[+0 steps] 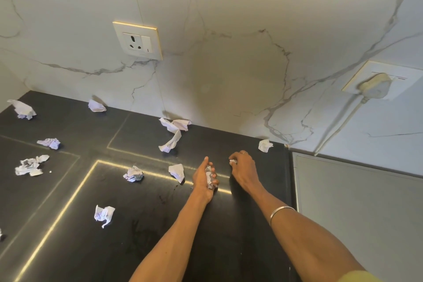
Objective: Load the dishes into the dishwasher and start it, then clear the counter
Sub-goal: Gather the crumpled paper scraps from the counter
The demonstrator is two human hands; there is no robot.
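Counter (68,247) with paper scraps; left hand (204,181) clutching crumpled paper (208,177), right hand (243,167) pinching scrap (233,162).

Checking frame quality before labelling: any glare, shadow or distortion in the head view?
Head view: bright glare runs along the inlay lines of the black counter; a soft round shadow sits on the marble wall above the hands; wide-angle bending curves the wall at right; the plug looks smeared; left hand and right hand are sharp.

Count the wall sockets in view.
2: an empty socket on the back wall, left of centre; a plugged-in socket on the right-hand wall. None seems hidden.
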